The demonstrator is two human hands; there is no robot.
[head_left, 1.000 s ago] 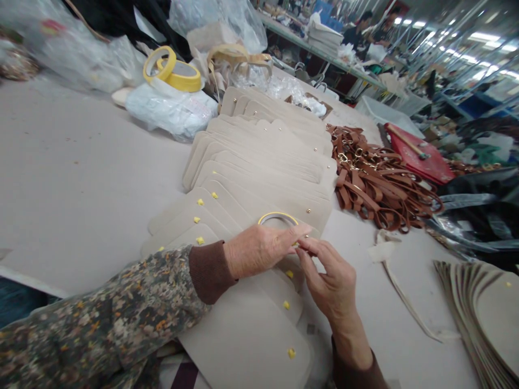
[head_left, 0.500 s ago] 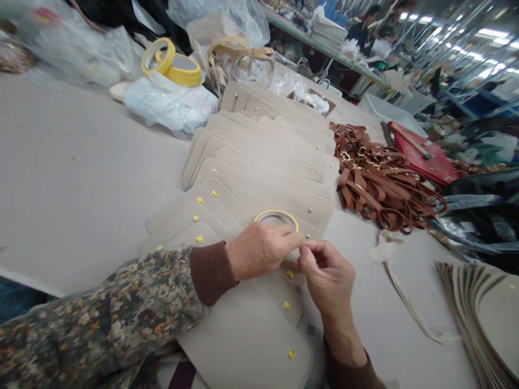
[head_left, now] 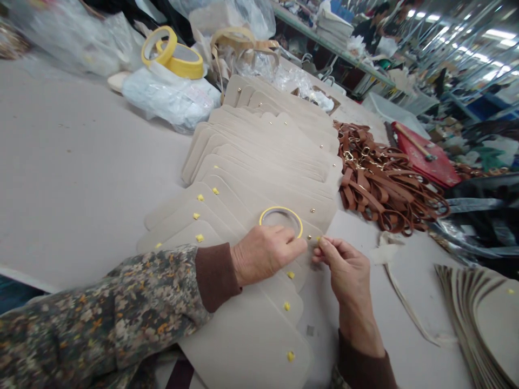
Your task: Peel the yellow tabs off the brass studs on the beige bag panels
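My left hand (head_left: 270, 252) is closed on a thin roll of yellow tape (head_left: 301, 220), whose ring stands up behind the knuckles. Just to its right, my right hand (head_left: 344, 265) pinches a small piece of yellow tape (head_left: 318, 239) between thumb and fingertips. Beneath both hands lie overlapping beige flap-shaped panels (head_left: 251, 335), fanned out in a long row. The nearer panels carry small yellow tape pieces (head_left: 291, 356) near their corners. Farther panels show bare metal studs (head_left: 312, 210); one sits close to my right fingertips.
Brown straps with gold clasps (head_left: 377, 178) are heaped at the right, beside a red board (head_left: 425, 154) with a hammer on it. More yellow tape rolls (head_left: 184, 60) rest on a plastic-wrapped bundle (head_left: 170, 100). A stack of beige panels (head_left: 482, 324) stands at lower right.
My right hand has moved right, away from my left, with a small tape piece now showing at its fingertips. The left hand with the roll has shifted slightly right.
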